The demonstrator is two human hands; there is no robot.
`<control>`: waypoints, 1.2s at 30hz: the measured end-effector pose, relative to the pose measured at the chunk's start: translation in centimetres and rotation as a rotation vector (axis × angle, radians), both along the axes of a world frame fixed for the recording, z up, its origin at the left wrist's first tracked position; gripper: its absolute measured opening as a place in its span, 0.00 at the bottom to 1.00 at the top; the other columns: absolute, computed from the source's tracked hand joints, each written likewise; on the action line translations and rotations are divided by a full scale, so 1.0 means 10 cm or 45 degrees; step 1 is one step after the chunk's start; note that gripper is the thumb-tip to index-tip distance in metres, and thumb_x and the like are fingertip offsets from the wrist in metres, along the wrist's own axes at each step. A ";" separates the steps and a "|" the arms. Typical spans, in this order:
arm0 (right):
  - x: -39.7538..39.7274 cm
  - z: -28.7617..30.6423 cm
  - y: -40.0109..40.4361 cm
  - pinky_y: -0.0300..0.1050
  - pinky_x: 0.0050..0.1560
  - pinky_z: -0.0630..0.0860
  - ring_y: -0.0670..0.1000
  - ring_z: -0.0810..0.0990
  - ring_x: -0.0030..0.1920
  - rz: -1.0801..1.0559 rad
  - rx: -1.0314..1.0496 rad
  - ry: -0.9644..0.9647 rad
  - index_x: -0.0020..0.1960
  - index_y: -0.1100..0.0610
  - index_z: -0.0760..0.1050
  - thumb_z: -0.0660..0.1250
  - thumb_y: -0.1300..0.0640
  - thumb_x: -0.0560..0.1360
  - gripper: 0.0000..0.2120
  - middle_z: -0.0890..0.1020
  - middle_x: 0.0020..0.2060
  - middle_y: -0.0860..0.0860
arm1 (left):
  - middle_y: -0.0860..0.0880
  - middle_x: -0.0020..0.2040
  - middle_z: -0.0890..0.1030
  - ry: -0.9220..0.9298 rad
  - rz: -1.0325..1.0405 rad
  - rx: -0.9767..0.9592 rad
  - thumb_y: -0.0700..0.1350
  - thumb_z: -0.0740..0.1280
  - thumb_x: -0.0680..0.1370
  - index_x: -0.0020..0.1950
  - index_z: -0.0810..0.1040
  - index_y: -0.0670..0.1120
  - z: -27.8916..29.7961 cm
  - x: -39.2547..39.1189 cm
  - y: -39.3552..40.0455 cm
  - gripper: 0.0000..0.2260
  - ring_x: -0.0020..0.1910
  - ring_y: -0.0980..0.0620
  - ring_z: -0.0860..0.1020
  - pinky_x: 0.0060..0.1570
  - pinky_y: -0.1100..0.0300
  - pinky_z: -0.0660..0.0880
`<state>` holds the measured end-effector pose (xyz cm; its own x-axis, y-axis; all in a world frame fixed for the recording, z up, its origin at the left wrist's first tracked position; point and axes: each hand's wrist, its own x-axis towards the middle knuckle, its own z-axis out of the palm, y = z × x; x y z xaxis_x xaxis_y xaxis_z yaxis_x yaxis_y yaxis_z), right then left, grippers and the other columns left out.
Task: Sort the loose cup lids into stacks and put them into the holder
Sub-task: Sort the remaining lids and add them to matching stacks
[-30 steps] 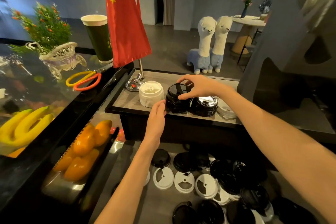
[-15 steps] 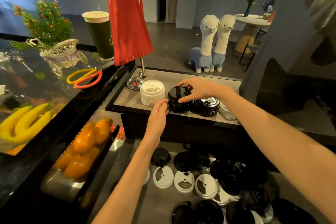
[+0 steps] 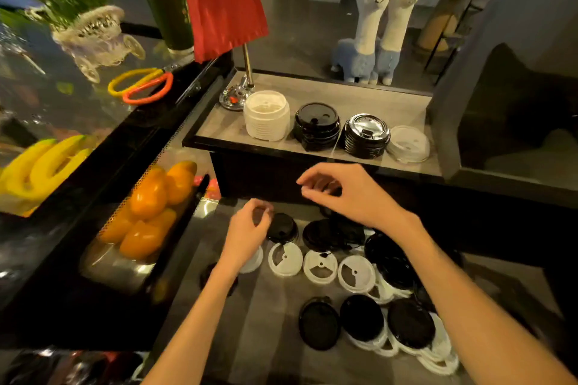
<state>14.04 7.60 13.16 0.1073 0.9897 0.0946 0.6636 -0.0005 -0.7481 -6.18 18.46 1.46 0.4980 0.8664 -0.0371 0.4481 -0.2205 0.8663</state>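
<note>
Both grips are hanging loosely curled, apparently holding nothing: left hand beside a black lid, right hand hovering above the loose lids on the counter.

Head camera looks forward and down (wide-angle, close) over the counter.

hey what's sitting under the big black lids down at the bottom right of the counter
White and clear lids lie under the black lids, their rims showing beyond the black edges. How many lie there is hidden by the black ones on top.
</note>
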 end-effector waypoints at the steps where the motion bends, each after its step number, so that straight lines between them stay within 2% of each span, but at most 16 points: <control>1: -0.05 -0.25 -0.06 0.39 0.52 0.81 0.44 0.84 0.50 -0.019 -0.064 -0.012 0.58 0.50 0.82 0.73 0.55 0.79 0.08 0.85 0.48 0.43 | 0.49 0.56 0.84 0.197 -0.020 0.016 0.43 0.68 0.81 0.60 0.80 0.47 -0.21 -0.06 0.03 0.08 0.55 0.52 0.82 0.52 0.59 0.77; 3: -0.12 -0.86 -0.15 0.46 0.55 0.81 0.44 0.82 0.51 -0.105 -0.228 -0.153 0.58 0.50 0.81 0.73 0.54 0.79 0.09 0.83 0.50 0.45 | 0.45 0.61 0.82 0.510 -0.034 -0.005 0.44 0.73 0.78 0.63 0.79 0.46 -0.59 -0.21 0.09 0.14 0.59 0.45 0.81 0.55 0.52 0.77; 5: -0.20 -1.41 -0.27 0.50 0.59 0.79 0.49 0.80 0.58 -0.214 -0.506 -0.349 0.62 0.51 0.79 0.72 0.52 0.79 0.13 0.81 0.57 0.48 | 0.42 0.66 0.78 0.703 -0.015 -0.075 0.45 0.75 0.75 0.69 0.75 0.46 -0.87 -0.31 0.13 0.23 0.64 0.41 0.78 0.61 0.49 0.76; 9: -0.31 -2.05 -0.53 0.51 0.63 0.77 0.55 0.78 0.65 -0.281 -0.749 -0.457 0.68 0.53 0.77 0.71 0.61 0.76 0.20 0.79 0.63 0.52 | 0.41 0.69 0.76 0.693 -0.036 -0.082 0.41 0.79 0.71 0.76 0.69 0.45 -1.22 -0.39 0.15 0.35 0.68 0.40 0.76 0.67 0.45 0.75; 11: -0.35 -2.11 -0.61 0.51 0.65 0.76 0.56 0.77 0.67 -0.250 -0.767 -0.504 0.71 0.53 0.75 0.68 0.68 0.75 0.26 0.79 0.65 0.53 | 0.43 0.68 0.78 0.662 -0.038 -0.078 0.40 0.78 0.71 0.75 0.69 0.47 -1.34 -0.41 0.15 0.34 0.69 0.41 0.76 0.67 0.44 0.75; 13: -0.39 -2.14 -0.66 0.49 0.64 0.75 0.56 0.76 0.67 -0.228 -0.766 -0.534 0.72 0.53 0.75 0.66 0.68 0.76 0.26 0.79 0.65 0.54 | 0.45 0.66 0.80 0.625 -0.037 -0.081 0.41 0.78 0.71 0.71 0.72 0.48 -1.42 -0.41 0.14 0.31 0.67 0.43 0.77 0.65 0.44 0.76; 17: -0.48 -2.19 -0.70 0.40 0.54 0.71 0.51 0.79 0.61 -0.252 -0.735 -0.489 0.63 0.51 0.80 0.69 0.60 0.79 0.13 0.82 0.58 0.51 | 0.45 0.65 0.76 0.620 -0.072 0.071 0.37 0.79 0.68 0.68 0.72 0.45 -1.48 -0.35 0.06 0.30 0.65 0.41 0.76 0.65 0.44 0.76; 19: -0.49 -2.11 -0.65 0.40 0.55 0.73 0.50 0.79 0.59 -0.265 -0.700 -0.442 0.62 0.50 0.80 0.71 0.56 0.80 0.11 0.82 0.57 0.49 | 0.44 0.68 0.73 0.621 -0.101 0.123 0.37 0.80 0.67 0.67 0.72 0.44 -1.39 -0.32 0.01 0.30 0.65 0.40 0.76 0.66 0.45 0.75; 22: -0.49 -1.95 -0.52 0.46 0.59 0.76 0.50 0.77 0.59 -0.247 -0.650 -0.388 0.62 0.48 0.80 0.70 0.53 0.80 0.11 0.79 0.57 0.48 | 0.42 0.73 0.68 0.584 -0.085 0.042 0.38 0.81 0.67 0.68 0.71 0.41 -1.22 -0.32 -0.05 0.33 0.66 0.39 0.76 0.68 0.47 0.74; 25: -0.53 -1.91 -0.32 0.48 0.58 0.77 0.51 0.77 0.59 -0.265 -0.628 -0.345 0.59 0.45 0.80 0.70 0.49 0.80 0.08 0.79 0.57 0.49 | 0.41 0.73 0.65 0.511 0.015 -0.081 0.42 0.82 0.67 0.71 0.70 0.41 -1.10 -0.37 -0.10 0.37 0.69 0.39 0.72 0.69 0.49 0.72; 27: -0.57 -1.94 -0.22 0.48 0.59 0.77 0.52 0.76 0.60 -0.239 -0.624 -0.364 0.59 0.48 0.81 0.69 0.50 0.81 0.08 0.80 0.57 0.50 | 0.42 0.71 0.64 0.448 0.123 -0.203 0.43 0.83 0.66 0.70 0.71 0.43 -1.00 -0.39 -0.15 0.37 0.68 0.40 0.71 0.66 0.50 0.74; 29: -0.57 -2.01 -0.17 0.49 0.59 0.76 0.54 0.76 0.61 -0.181 -0.606 -0.357 0.58 0.51 0.82 0.71 0.52 0.80 0.08 0.79 0.59 0.52 | 0.43 0.67 0.66 0.285 0.231 -0.381 0.39 0.84 0.65 0.67 0.70 0.45 -0.91 -0.41 -0.18 0.36 0.61 0.42 0.75 0.57 0.55 0.78; 31: -0.59 -2.08 -0.18 0.52 0.63 0.75 0.54 0.75 0.63 -0.159 -0.599 -0.312 0.54 0.51 0.83 0.73 0.52 0.78 0.06 0.74 0.64 0.51 | 0.46 0.59 0.74 0.042 0.298 -0.575 0.33 0.83 0.65 0.64 0.68 0.46 -0.84 -0.47 -0.23 0.35 0.54 0.46 0.78 0.44 0.64 0.78; 32: -0.60 -2.09 -0.18 0.52 0.66 0.74 0.54 0.73 0.66 -0.168 -0.595 -0.281 0.52 0.51 0.82 0.74 0.52 0.77 0.05 0.71 0.67 0.51 | 0.48 0.54 0.78 -0.080 0.326 -0.656 0.30 0.82 0.65 0.63 0.68 0.46 -0.83 -0.51 -0.25 0.34 0.52 0.46 0.79 0.42 0.65 0.78; 34: -0.62 -2.08 -0.19 0.50 0.70 0.70 0.54 0.69 0.72 -0.218 -0.589 -0.190 0.51 0.52 0.82 0.75 0.53 0.77 0.05 0.66 0.73 0.49 | 0.48 0.48 0.83 -0.299 0.402 -0.798 0.26 0.78 0.66 0.62 0.71 0.45 -0.84 -0.59 -0.29 0.30 0.51 0.47 0.82 0.43 0.59 0.79; 36: -0.63 -2.00 -0.21 0.48 0.70 0.70 0.53 0.68 0.74 -0.306 -0.597 -0.065 0.51 0.53 0.82 0.75 0.54 0.77 0.05 0.65 0.75 0.48 | 0.51 0.40 0.87 -0.370 0.457 -0.860 0.28 0.76 0.71 0.60 0.75 0.44 -0.84 -0.63 -0.32 0.23 0.46 0.53 0.83 0.45 0.55 0.78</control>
